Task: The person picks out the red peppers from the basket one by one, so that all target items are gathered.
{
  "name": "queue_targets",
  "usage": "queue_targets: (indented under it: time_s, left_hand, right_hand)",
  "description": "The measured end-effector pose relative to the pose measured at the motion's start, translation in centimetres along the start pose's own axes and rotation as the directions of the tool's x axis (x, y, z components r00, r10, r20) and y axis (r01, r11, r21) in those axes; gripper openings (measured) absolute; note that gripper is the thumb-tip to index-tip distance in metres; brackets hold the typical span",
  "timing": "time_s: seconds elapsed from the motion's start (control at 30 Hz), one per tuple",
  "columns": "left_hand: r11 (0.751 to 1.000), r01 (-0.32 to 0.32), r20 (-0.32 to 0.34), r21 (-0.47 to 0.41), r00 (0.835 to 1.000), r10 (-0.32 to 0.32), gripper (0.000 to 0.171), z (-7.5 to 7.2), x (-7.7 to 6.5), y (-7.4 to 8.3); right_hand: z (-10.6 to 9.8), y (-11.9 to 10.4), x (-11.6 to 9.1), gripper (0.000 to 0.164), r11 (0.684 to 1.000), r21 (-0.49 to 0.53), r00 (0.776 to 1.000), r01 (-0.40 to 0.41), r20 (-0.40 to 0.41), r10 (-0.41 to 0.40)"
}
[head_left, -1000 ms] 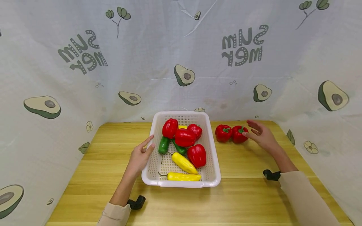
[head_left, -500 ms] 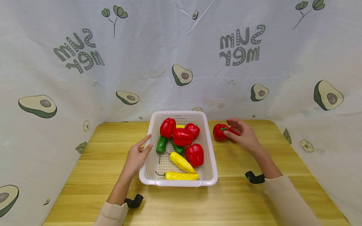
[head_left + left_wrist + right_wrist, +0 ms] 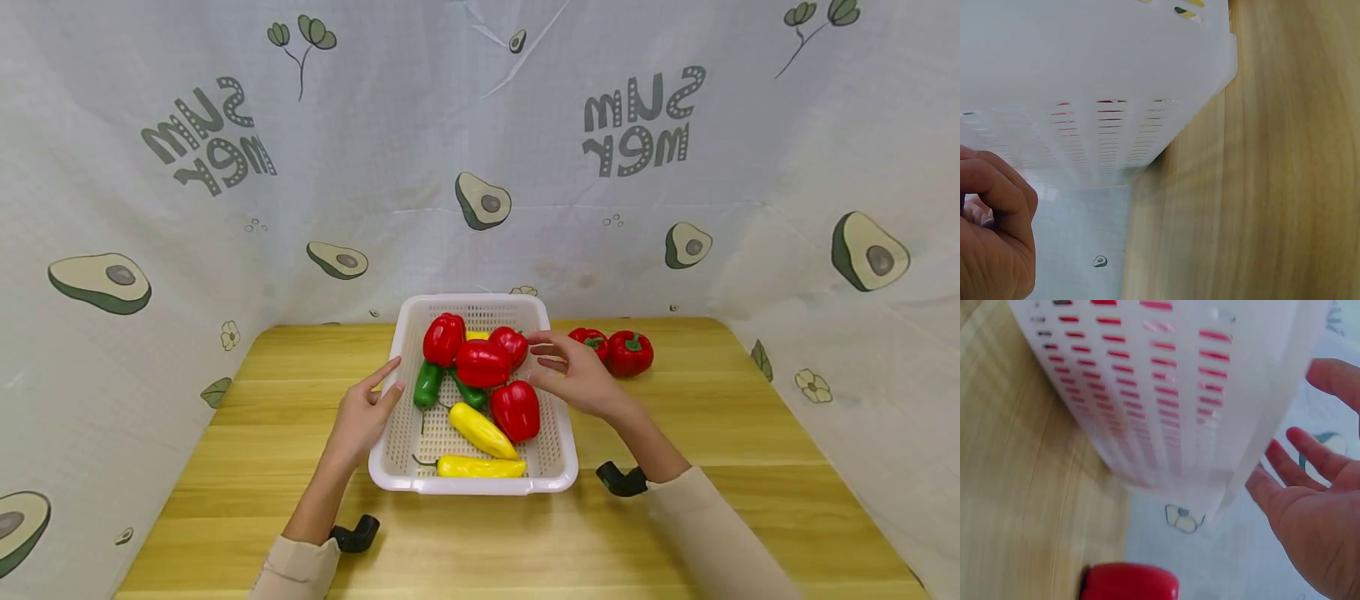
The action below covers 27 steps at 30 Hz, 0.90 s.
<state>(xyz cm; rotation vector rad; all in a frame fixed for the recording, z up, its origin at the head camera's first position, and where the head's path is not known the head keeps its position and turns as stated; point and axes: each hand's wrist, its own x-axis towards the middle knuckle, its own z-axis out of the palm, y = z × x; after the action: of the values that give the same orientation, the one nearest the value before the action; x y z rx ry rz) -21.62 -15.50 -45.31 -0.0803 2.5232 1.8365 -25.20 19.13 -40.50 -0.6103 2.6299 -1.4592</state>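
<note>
Basket [image 3: 474, 486] holds red, green, yellow peppers [image 3: 483, 364]

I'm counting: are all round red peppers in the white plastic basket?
No, two round red peppers sit on the wooden table beside the white basket.

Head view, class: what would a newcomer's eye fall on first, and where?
Probably the four glossy red peppers in the white basket at the middle of the table. Next come two more red peppers, side by side, right of the basket, then the mirrored lettering on the backdrop.
</note>
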Motion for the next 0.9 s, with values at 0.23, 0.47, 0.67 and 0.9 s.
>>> queue_targets:
  time_s: [0.23,0.47,0.67,0.9]
  left_hand:
    - [1.0,0.007,0.014,0.017,1.0,-0.008,0.05,0.0,0.0,-0.1]
    - [1.0,0.013,0.019,0.006,1.0,-0.014,0.05,-0.1,-0.1,-0.3]
    - [1.0,0.022,0.017,0.001,1.0,-0.022,0.05,0.0,-0.2,-0.3]
    - [1.0,0.013,0.022,-0.006,1.0,-0.013,0.05,0.0,-0.3,-0.3]
  right_hand:
    - [2.0,-1.2,1.0,0.079,0.998,-0.026,0.995,-0.057,0.077,0.058]
    - [3.9,-1.9,1.8,0.083,0.989,-0.133,0.99,-0.066,0.116,0.082]
    - [4.9,-1.7,2.3,0.083,0.976,-0.197,0.991,-0.096,0.078,0.113]
    - [5.2,-2.0,2.2,0.064,0.974,-0.197,0.991,-0.112,0.052,0.125]
